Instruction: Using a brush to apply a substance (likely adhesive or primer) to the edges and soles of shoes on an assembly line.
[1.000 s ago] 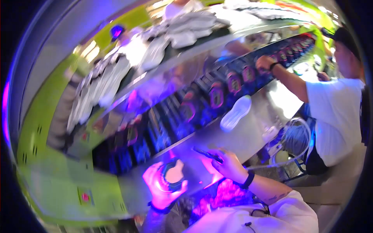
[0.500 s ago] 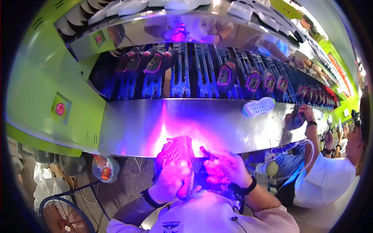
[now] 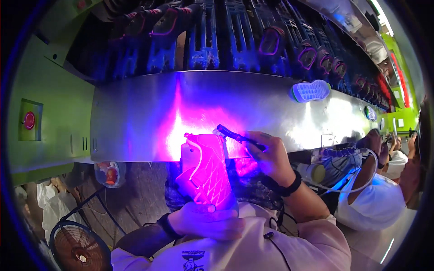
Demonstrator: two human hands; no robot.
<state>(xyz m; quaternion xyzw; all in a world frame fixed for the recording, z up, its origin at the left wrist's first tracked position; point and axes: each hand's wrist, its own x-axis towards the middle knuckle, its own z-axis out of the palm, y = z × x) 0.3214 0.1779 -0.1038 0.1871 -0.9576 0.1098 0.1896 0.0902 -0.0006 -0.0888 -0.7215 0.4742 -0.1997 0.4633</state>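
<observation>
Under the purple-pink light, a shoe upper [image 3: 205, 171] stands on end in front of my chest, its side with crossing lines showing. My left hand [image 3: 205, 221] is wrapped round its lower end. In my right hand [image 3: 271, 151] is a dark-handled brush [image 3: 239, 137], pointing left. The brush's pale head is at the shoe's upper right end; whether it touches, I cannot tell. The fingers of my right hand are closed round the handle.
Ahead runs a metal bench [image 3: 135, 113] with a pale shoe sole [image 3: 312, 90] on it. Behind it, dark shoes [image 3: 271, 40] sit on blue racks. A green panel [image 3: 56, 122] stands left, a fan [image 3: 79, 248] lower left. Another person [image 3: 375, 198] sits at right.
The view has tipped downward. The shoe now shows its side more fully, with my left hand lower on it. My right hand has lifted, bringing the brush to the shoe's upper end.
</observation>
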